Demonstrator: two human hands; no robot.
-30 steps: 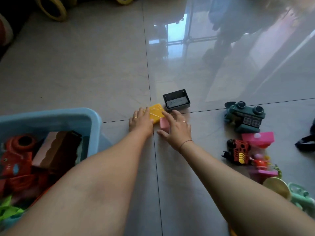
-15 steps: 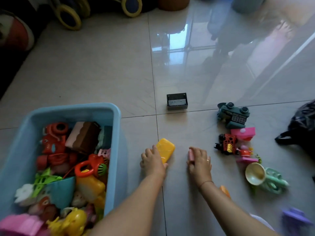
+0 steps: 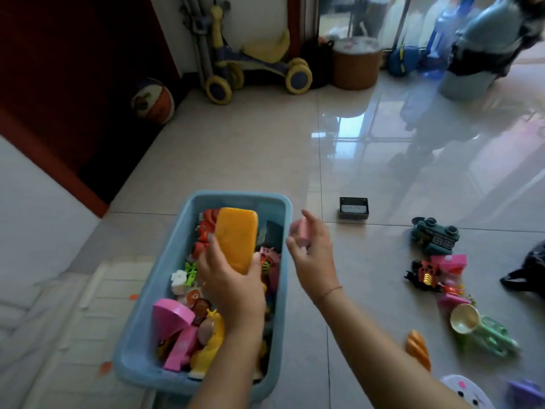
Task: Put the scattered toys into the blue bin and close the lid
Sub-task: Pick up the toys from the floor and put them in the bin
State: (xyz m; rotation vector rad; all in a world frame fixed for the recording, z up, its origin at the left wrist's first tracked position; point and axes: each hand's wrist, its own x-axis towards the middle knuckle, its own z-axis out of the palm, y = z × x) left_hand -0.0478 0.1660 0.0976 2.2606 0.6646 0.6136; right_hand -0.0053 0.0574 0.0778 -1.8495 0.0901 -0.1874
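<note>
Floor (image 3: 250, 149): glossy polished tile, mirror-like sheen w/ window reflections, thin grout lines. Blue bin (image 3: 188, 222): smooth plastic, soft semi-matt look. Yellow block (image 3: 236, 237) in left hand (image 3: 233, 287): smooth plastic, slight sheen, faintly scuffed. Pink piece (image 3: 303, 231) in right hand (image 3: 312, 255): plastic, blurred so finish unclear. Black box (image 3: 354, 208) on floor: hard matt plastic. Green toy car (image 3: 435, 236): dull plastic. Cream cup (image 3: 466, 318): smooth shiny plastic. Ball (image 3: 153, 100) by wall: rubbery-looking, matt. Brown tub (image 3: 355, 69): matt sides. Black bag (image 3: 528, 273) at right edge: crinkly, slightly glossy
</note>
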